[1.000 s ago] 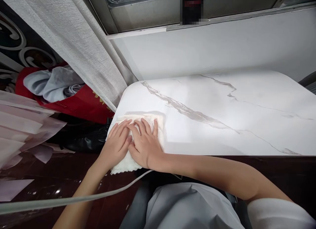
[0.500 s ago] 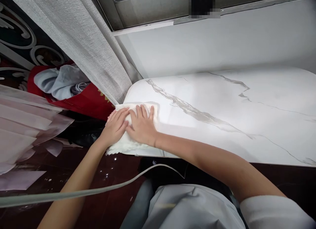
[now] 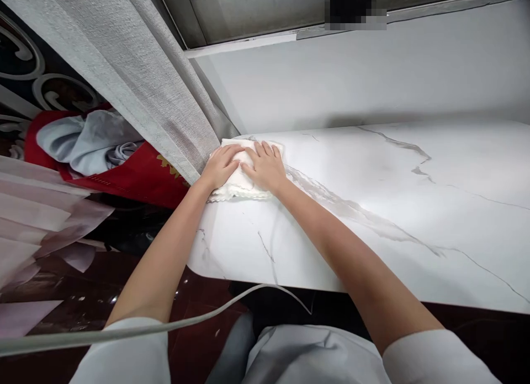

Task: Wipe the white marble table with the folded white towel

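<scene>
White cloth (image 3: 240,186) lies on the marbled tabletop (image 3: 372,177) directly under your 2 hands, its ruffled edge showing on your side of the palms. Your hands hide much of it, so you can't see how it is folded there. Your left hand (image 3: 221,166) is flat, fingers close together and angled toward your right hand (image 3: 267,170), which lies flat too, fingers spread and pointing away from you. Both arms reach forward nearly straight, converging at the cloth (the view's bottom edge cuts off your sleeves (image 3: 434,356)). Beside your left hand runs the curtain (image 3: 165,80), too close to judge contact. Far beyond your right hand, 1 dark patch (image 3: 350,6) is pixelated and unreadable.
</scene>
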{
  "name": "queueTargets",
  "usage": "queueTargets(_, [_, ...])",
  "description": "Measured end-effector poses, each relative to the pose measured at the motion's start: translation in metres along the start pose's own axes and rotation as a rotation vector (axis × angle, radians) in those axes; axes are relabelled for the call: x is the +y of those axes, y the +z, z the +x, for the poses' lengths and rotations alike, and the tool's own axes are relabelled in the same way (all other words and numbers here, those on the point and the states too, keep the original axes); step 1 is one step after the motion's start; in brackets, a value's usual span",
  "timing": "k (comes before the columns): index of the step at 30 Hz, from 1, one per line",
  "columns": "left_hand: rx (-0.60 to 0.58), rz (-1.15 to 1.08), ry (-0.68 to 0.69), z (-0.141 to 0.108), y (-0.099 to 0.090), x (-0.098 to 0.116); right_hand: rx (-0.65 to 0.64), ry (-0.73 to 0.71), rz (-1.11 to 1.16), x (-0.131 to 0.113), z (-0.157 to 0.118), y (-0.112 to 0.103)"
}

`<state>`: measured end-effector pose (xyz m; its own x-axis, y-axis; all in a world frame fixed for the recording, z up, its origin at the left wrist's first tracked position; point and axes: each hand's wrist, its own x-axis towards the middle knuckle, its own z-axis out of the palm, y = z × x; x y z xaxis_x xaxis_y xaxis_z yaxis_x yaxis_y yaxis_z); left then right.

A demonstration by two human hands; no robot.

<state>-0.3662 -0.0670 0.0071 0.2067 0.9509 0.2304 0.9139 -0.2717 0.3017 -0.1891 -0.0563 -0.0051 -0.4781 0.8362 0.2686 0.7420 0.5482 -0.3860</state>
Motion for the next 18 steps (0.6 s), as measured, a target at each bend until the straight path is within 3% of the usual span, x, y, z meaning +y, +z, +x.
queueTargets(10, [-0.018,0.032,0.024,0.048,0.009,-0.021,0.035,0.061,-0.063,0.015,0.04,0.009])
queueTargets(18, [0.003,0.035,0.004,0.074,0.016,-0.034,0.03,0.051,-0.048,0.029,0.066,0.01])
